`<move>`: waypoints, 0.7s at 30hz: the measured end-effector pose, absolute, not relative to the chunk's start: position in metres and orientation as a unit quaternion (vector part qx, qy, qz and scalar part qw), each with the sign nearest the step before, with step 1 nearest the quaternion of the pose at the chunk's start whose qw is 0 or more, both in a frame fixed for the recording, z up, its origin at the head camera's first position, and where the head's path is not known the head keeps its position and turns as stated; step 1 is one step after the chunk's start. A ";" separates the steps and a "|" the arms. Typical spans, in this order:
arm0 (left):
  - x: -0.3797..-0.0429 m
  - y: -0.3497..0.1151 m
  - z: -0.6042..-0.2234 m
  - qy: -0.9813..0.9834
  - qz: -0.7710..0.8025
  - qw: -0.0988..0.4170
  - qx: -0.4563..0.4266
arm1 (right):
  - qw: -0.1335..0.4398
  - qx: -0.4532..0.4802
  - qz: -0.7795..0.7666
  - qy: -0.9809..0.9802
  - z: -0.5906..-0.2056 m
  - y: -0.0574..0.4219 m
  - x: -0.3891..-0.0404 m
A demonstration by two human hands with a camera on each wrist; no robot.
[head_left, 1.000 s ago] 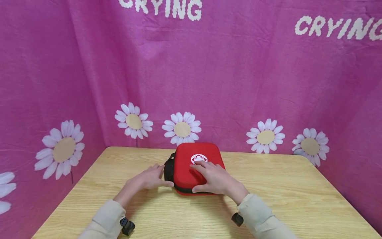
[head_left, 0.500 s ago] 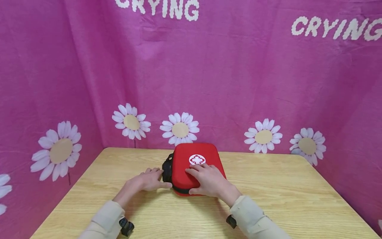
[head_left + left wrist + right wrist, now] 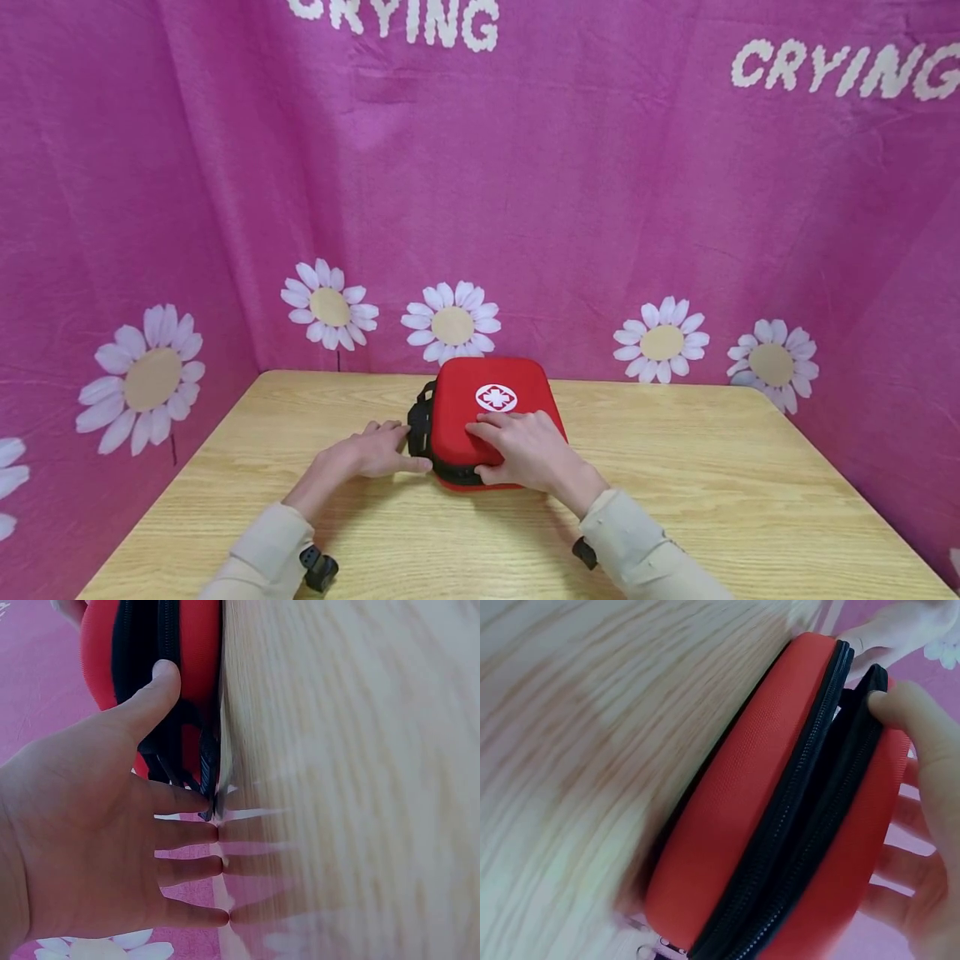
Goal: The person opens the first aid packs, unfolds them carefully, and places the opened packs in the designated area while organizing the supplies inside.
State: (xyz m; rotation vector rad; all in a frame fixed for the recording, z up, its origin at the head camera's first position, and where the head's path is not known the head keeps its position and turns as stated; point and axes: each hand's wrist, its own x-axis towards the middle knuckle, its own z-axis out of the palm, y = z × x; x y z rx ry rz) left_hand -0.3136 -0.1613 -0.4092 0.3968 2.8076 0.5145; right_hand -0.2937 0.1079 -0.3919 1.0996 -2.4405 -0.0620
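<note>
A red first-aid case (image 3: 457, 417) with a white cross emblem lies on the wooden table. Its black zipper (image 3: 780, 817) is undone along the near side, leaving a narrow gap under the lid. My right hand (image 3: 531, 454) pinches the lid, thumb at its zipper edge and fingers spread over the top. My left hand (image 3: 378, 450) is at the case's left side by the black handle (image 3: 420, 421). Its thumb (image 3: 154, 694) touches the zippered side, while the other fingers extend straight with tips down at the tabletop. The inside of the case is hidden.
The pale wooden table (image 3: 697, 483) extends around the case on all sides. A magenta cloth (image 3: 555, 208) printed with daisies and white letters hangs behind the table and along both sides. Black wrist cameras (image 3: 318, 569) sit on both forearms.
My right hand has shifted slightly left and toward the near edge, uncovering the emblem. The lid's near edge has risen a little, widening the gap. My left hand stays beside the handle.
</note>
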 end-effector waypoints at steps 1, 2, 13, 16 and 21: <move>-0.314 -0.161 -0.409 0.966 0.177 0.130 0.136 | 0.235 0.401 -0.020 -0.885 -0.392 0.109 -0.294; -0.314 -0.161 -0.409 0.966 0.177 0.130 0.136 | 0.240 0.403 -0.016 -0.883 -0.392 0.109 -0.294; -0.314 -0.161 -0.407 0.963 0.186 0.133 0.141 | 0.336 0.398 0.052 -0.852 -0.388 0.122 -0.298; -0.314 -0.160 -0.406 0.959 0.204 0.126 0.150 | 0.345 0.396 0.087 -0.847 -0.385 0.128 -0.298; -0.317 -0.159 -0.406 0.947 0.232 0.103 0.198 | 0.357 0.384 0.127 -0.842 -0.380 0.138 -0.297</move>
